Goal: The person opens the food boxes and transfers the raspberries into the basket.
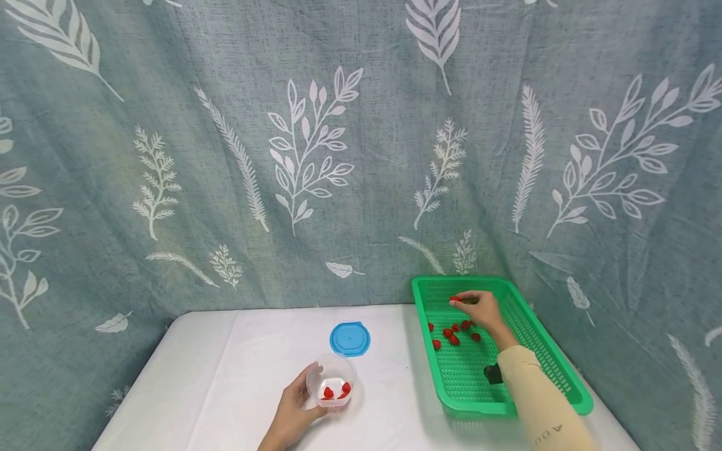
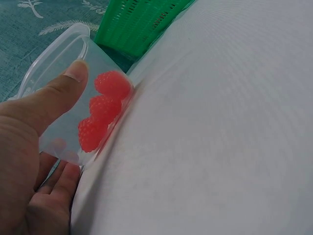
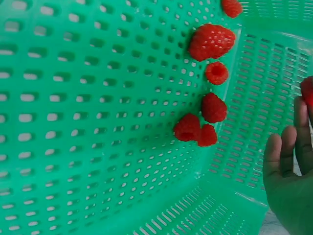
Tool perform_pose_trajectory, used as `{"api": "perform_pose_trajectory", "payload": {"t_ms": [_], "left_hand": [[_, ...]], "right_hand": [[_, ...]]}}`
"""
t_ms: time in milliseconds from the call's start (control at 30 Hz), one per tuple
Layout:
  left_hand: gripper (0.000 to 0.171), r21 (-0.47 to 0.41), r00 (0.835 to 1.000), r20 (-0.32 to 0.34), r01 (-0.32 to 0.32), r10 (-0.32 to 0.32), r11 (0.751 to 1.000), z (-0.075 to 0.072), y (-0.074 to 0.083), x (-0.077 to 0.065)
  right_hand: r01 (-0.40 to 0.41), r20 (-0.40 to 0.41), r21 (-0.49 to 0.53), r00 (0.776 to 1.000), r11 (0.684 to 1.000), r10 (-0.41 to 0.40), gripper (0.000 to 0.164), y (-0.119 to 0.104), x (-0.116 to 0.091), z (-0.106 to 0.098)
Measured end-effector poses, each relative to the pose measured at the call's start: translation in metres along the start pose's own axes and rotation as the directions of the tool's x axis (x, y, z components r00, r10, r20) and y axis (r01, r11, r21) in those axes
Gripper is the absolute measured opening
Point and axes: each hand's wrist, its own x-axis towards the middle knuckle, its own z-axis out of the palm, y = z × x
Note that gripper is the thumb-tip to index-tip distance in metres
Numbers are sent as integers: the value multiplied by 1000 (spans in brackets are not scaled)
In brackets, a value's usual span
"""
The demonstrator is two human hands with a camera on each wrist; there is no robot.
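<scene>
My left hand (image 1: 294, 404) grips a clear plastic tub (image 1: 334, 382) just above or on the white table. In the left wrist view the thumb presses its near side and the fingers lie under and behind it. Three red raspberries (image 2: 93, 134) rest together at the bottom of the tub. Inside the far end of the green basket (image 1: 474, 408), my right hand (image 1: 482, 309) pinches a raspberry (image 1: 454, 299) between thumb and fingertips. Several more raspberries (image 3: 214, 107) lie on the slotted basket floor, below and beside that hand.
A blue lid (image 1: 350, 339) lies flat on the white tablecloth (image 1: 237, 369) behind the tub. The basket's raised walls surround the right hand. A small black object (image 1: 493, 374) shows beside the right sleeve. Behind the table hangs a patterned green curtain (image 1: 372, 188).
</scene>
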Motion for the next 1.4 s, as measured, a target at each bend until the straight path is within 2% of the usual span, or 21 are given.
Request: {"api": "perform_pose_trajectory", "payload": {"t_ms": [233, 733, 1067, 1200, 1400], "left_hand": [[93, 18, 1000, 7, -4, 4, 1000, 0, 0, 0], [92, 5, 1000, 28, 1, -1, 1000, -2, 0, 0], [93, -10, 999, 35, -10, 10, 1000, -2, -1, 2], [90, 0, 999, 30, -15, 15, 1000, -2, -1, 2], [89, 2, 1000, 14, -13, 13, 1000, -1, -2, 1]], "right_hand": [[-30, 62, -40, 998, 999, 33, 33, 7, 2, 9], [-117, 60, -47, 991, 992, 120, 31, 18, -2, 22], [-103, 62, -7, 993, 995, 104, 33, 17, -3, 18], [-84, 79, 11, 993, 996, 82, 32, 4, 2, 11], [-54, 193, 72, 980, 996, 39, 48, -48, 8, -1]]}}
